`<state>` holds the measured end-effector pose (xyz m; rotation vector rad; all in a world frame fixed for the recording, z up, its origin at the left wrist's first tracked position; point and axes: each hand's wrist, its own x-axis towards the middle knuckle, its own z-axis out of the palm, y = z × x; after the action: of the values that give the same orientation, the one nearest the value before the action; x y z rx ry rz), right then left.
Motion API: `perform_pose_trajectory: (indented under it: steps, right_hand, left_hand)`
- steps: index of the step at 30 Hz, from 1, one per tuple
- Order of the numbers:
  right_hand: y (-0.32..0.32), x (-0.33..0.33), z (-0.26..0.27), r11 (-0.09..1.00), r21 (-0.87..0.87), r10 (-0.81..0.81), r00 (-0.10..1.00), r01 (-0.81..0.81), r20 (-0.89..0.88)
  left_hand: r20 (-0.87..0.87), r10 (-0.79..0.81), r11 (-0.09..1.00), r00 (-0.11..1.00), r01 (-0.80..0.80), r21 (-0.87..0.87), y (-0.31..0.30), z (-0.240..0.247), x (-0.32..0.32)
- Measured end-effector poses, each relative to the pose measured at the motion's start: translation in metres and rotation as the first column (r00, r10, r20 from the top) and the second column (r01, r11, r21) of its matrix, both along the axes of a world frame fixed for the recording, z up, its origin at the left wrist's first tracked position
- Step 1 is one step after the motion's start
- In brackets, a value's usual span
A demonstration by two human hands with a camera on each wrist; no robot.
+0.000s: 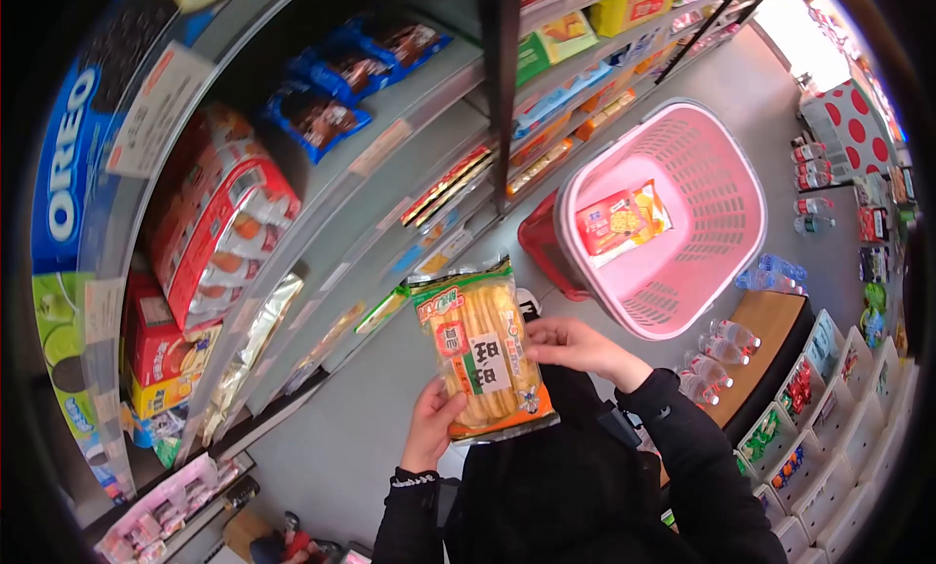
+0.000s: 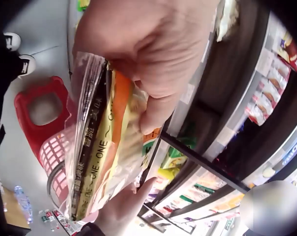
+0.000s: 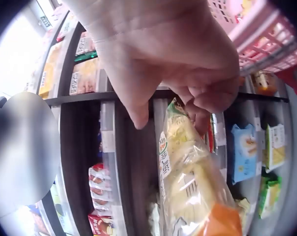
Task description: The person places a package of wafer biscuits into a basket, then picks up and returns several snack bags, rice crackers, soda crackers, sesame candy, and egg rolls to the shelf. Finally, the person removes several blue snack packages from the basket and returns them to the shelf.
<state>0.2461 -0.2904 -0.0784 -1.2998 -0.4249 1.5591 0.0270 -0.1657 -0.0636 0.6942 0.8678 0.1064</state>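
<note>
A clear bag of rice crackers [image 1: 478,345] with green and orange ends is held up in front of the body, its printed face toward the head camera. My left hand [image 1: 434,423] grips its lower left edge, thumb on the front and fingers behind. At the bag's right edge, my right hand [image 1: 580,350] touches it with its fingers. The right wrist view shows the right thumb [image 3: 138,115] standing apart from the bag. In the left wrist view, the bag's side seam [image 2: 97,152] faces the camera below the left hand.
A pink shopping basket [image 1: 717,164] containing an orange-red snack packet [image 1: 624,223] stands ahead on a red base [image 1: 541,237]. Snack shelves [image 1: 390,145] run along the left. To the right are water bottles [image 1: 726,345] on a wooden surface and white bins [image 1: 824,466] of small packets.
</note>
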Motion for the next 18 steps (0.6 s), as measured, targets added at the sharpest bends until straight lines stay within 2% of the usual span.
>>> perform_pose_trajectory:
  steps: [3,7,10,12,16,18]
  right_hand:
    - [0.006,-0.021,0.003,0.995,0.044,0.089,0.991,-0.085,-0.102]
    - [0.017,-0.029,0.012,0.996,0.038,0.093,0.976,-0.087,-0.198]
    - [0.022,-0.024,0.011,0.993,0.073,0.107,0.969,-0.093,-0.222]
    - [0.022,-0.016,0.011,0.989,0.101,0.127,0.966,-0.107,-0.224]
    - [0.023,0.005,0.031,0.980,0.102,0.192,0.944,-0.170,-0.269]
    - [0.022,0.016,0.037,0.946,0.118,0.322,0.917,-0.302,-0.235]
  left_hand:
    - [0.001,0.080,0.997,0.997,-0.080,0.002,0.003,-0.006,-0.008]
    - [0.052,0.162,0.986,0.985,-0.163,0.018,0.009,-0.002,-0.003]
    - [0.088,0.114,0.993,0.990,-0.116,0.015,0.020,-0.006,-0.009]
    - [0.286,0.057,0.982,0.957,-0.002,-0.190,0.036,-0.009,-0.017]
    - [0.388,0.080,0.981,0.918,-0.002,-0.196,0.072,-0.002,-0.009]
    - [0.355,0.022,0.996,0.934,0.011,-0.089,0.089,0.013,0.008]
